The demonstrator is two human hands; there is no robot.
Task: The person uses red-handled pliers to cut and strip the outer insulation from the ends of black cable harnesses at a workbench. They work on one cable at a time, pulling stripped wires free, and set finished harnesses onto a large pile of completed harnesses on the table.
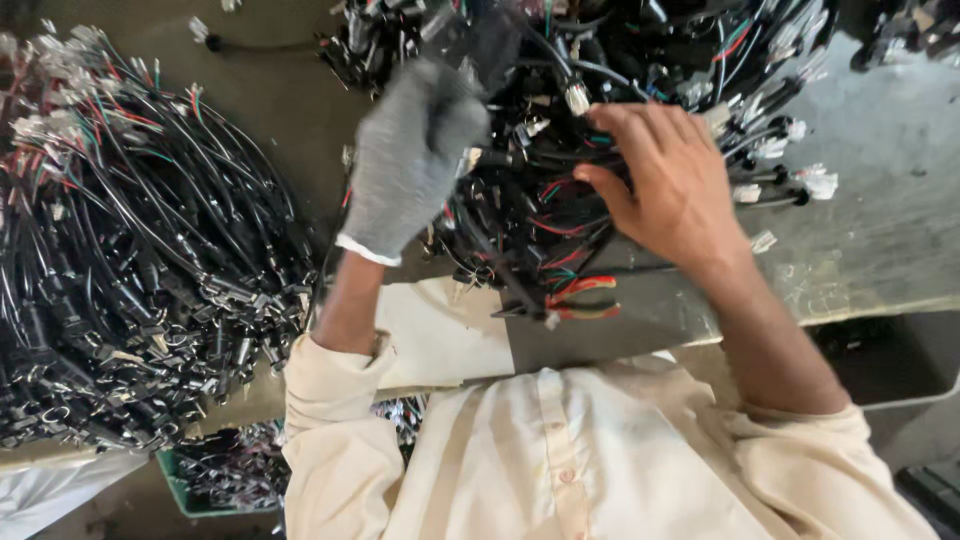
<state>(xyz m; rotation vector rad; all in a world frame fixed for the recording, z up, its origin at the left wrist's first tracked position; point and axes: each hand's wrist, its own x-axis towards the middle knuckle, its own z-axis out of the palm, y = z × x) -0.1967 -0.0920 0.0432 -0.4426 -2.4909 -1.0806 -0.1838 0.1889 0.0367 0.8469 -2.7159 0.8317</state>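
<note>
Grey desk (880, 180): a worn, scuffed surface that carries everything, bare only at the right and in a strip at the top left.
Left heap (130, 250): a big mound of black wire harnesses with red and green leads and pale connectors, piled at the left edge, well apart from both hands.
Middle heap (560, 130): a second tangle of black harnesses at the top centre, with white plugs sticking out on its right side; both hands are in it.
Shirt (600, 460): cream, buttoned, sleeves pushed up, filling the bottom of the view.
Cream sheet (440, 330): a pale flat piece lying on the near edge of the desk, partly under the middle heap.
Green crate (185, 490): below the desk at the lower left, with more harnesses in it.
Left hand (415, 155): in a grey knit glove, closed in a fist around a dark bundle of cable lifted from the middle heap; blurred.
Right hand (665, 170): bare, palm down, fingers curled into the middle heap beside a white plug; what they pinch, if anything, is hidden.
Red and green leads (585, 295): a short loose fan at the near edge of the middle heap.
Progress: judging by the piles, sorting looks mid-way; the middle heap is thick and tangled, so plenty seems left.
</note>
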